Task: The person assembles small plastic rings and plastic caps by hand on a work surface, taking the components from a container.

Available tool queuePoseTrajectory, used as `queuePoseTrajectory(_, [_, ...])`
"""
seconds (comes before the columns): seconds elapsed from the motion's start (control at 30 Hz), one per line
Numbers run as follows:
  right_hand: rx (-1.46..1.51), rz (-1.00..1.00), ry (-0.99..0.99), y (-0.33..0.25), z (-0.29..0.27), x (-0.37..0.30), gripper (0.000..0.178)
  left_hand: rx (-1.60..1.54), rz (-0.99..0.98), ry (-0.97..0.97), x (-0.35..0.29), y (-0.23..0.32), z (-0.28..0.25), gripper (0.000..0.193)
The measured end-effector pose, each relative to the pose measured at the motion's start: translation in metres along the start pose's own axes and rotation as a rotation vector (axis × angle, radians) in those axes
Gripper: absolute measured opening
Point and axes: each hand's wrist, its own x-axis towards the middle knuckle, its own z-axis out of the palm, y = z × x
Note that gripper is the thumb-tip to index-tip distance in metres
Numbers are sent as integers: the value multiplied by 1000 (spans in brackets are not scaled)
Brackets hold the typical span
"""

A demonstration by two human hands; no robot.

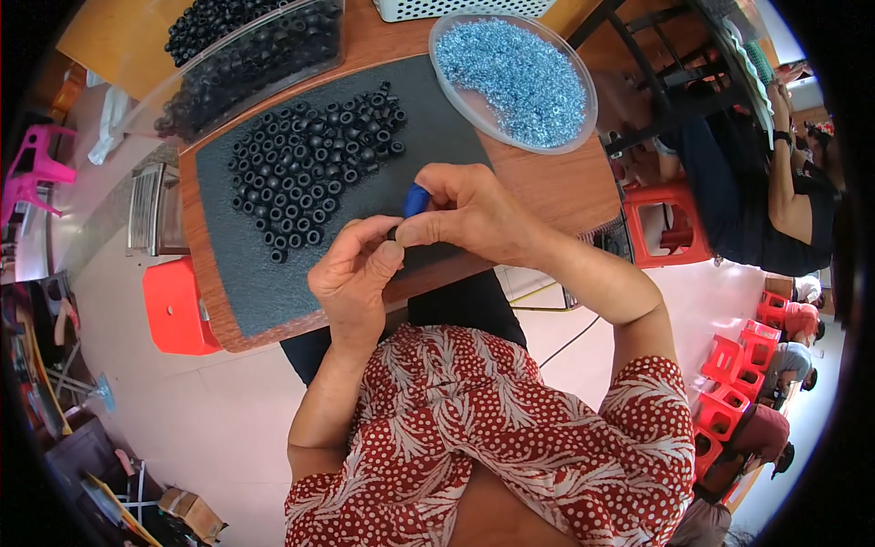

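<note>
My left hand [351,273] pinches a small black ring-shaped piece [393,234] between thumb and fingertips, just past the mat's near right part. Against it comes my right hand [474,216], its thumb touching the piece and its fingers curled in. A blue finger cover [416,200] sits on a fingertip of that hand. Whatever else the right fingers grip is hidden. Many similar black rings [305,164] lie loose in a patch on the dark mat [264,305], beyond and left of my hands. A round clear tray [591,118] holds tiny shiny light-blue pieces [519,77].
A clear plastic bin [251,77] full of black pieces stands at the far left of the wooden table [556,191]. A white perforated basket [456,9] is at the back. Red stools [178,305] flank the table. To the right sits another person [775,201].
</note>
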Motion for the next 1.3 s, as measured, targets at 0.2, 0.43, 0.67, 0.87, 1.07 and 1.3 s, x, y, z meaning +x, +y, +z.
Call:
queuePoseTrajectory(0.2, [250, 194, 13, 3, 16, -1, 26, -233, -81, -8, -3, -3, -1, 22])
queuePoseTrajectory(0.43, [-654, -610, 398, 17, 8, 28, 12, -321, -148, -69, -5, 0, -9, 24])
queuePoseTrajectory(0.67, [-1074, -812, 355, 27, 19, 63, 13, -355, -150, -50, -7, -1, -12, 23])
queuePoseTrajectory(0.87, [-1076, -872, 317, 26, 16, 58, 12, -349, -135, -40, -7, -1, -13, 23])
queuePoseTrajectory(1.07, [-908, -708, 312, 32, 3, 30, 17, -348, -121, -33, -9, 0, -14, 21])
queuePoseTrajectory(1.3, [-866, -667, 407, 29, 0, 30, 17, -347, -115, -13, -10, 2, -14, 19])
